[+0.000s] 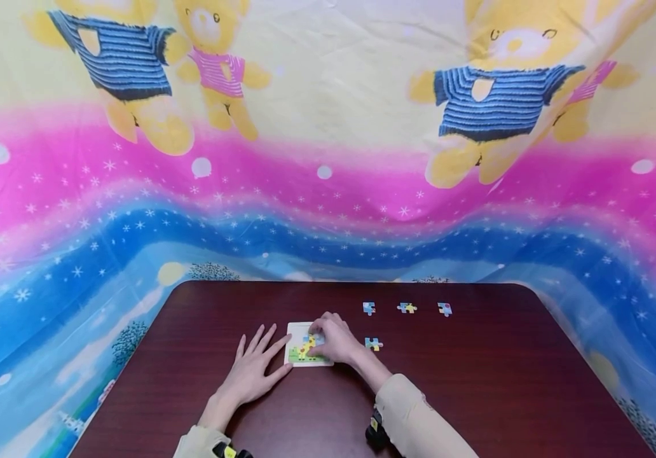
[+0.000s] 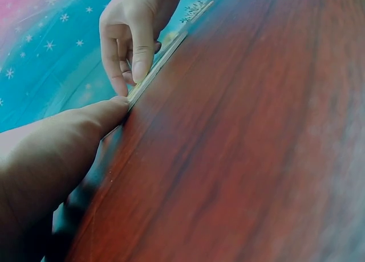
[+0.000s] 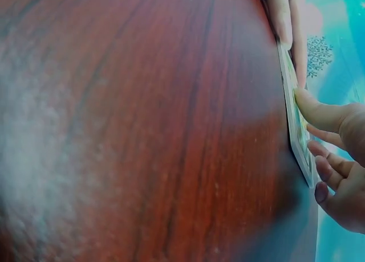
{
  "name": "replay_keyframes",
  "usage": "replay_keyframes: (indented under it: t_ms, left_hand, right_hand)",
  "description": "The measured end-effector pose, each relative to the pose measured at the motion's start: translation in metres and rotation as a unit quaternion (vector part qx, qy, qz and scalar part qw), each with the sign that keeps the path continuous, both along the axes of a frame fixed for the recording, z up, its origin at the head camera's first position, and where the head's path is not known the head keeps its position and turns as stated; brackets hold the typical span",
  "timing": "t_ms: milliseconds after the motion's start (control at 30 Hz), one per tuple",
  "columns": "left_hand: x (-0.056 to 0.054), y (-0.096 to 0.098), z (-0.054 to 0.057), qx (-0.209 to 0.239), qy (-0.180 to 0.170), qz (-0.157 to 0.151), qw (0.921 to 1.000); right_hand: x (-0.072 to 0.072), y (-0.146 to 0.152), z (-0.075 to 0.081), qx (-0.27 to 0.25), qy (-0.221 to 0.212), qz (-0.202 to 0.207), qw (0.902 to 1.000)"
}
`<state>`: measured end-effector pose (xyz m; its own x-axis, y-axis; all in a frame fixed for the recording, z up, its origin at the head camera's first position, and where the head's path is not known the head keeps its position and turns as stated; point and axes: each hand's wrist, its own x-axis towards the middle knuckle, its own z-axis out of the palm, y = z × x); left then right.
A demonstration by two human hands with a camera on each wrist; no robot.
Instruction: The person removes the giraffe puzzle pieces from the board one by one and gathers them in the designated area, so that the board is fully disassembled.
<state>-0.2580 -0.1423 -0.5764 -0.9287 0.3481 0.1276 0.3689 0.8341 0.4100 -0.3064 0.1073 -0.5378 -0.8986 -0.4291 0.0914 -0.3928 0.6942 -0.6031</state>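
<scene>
A small white-framed jigsaw board (image 1: 309, 364) with a yellow giraffe picture lies near the middle of the table. My left hand (image 1: 250, 374) is spread flat on its left side, with thumb and index fingertip at the frame's edge. Over the board's right half, my right hand (image 1: 336, 340) bends down, thumb and forefinger pinching a puzzle piece (image 1: 313, 340) at the picture's surface; the hand partly hides it. In the right wrist view, the right thumb (image 3: 319, 111) comes down on the board's face while the other fingers curl beside it.
Three loose puzzle pieces lie in a row at the back: a left one (image 1: 369, 308), a middle one (image 1: 407, 308) and a right one (image 1: 445, 309). Another loose piece (image 1: 373, 344) lies right of my right hand. A cartoon-bear curtain (image 1: 328, 210) hangs behind the dark table (image 1: 477, 381).
</scene>
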Motion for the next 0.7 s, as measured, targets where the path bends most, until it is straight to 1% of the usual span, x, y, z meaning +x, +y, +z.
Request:
replay_keyframes:
  t_ms: [167, 233, 267, 367, 467, 500, 700]
  left_hand:
    - [0.000, 0.000, 0.000, 0.001, -0.002, 0.000, 1.0000]
    - [0.000, 0.000, 0.000, 0.002, -0.003, -0.001, 1.0000]
    - [0.000, 0.000, 0.000, 0.001, -0.003, -0.001, 1.0000]
    - [-0.001, 0.000, -0.001, 0.000, -0.002, -0.001, 1.0000]
    - [-0.001, 0.000, -0.001, 0.001, 0.000, 0.000, 1.0000]
    - [-0.001, 0.000, -0.001, 0.002, 0.000, 0.000, 1.0000]
    - [-0.001, 0.000, -0.001, 0.001, 0.000, 0.001, 1.0000]
  right_hand:
    - [0.001, -0.001, -0.005, -0.022, 0.011, 0.004, 0.9997]
    - [0.001, -0.001, -0.007, -0.030, 0.020, 0.009, 0.9993]
    - [-0.003, 0.002, -0.016, -0.035, 0.040, 0.019, 0.9984]
    - [-0.002, 0.003, -0.016, -0.042, 0.051, 0.023, 0.9976]
    - [-0.001, 0.002, -0.017, -0.043, 0.045, 0.012, 0.9980]
    - [0.004, -0.001, -0.009, -0.042, 0.026, -0.001, 0.9988]
    - [0.004, -0.002, -0.010, -0.026, 0.016, -0.020, 0.9994]
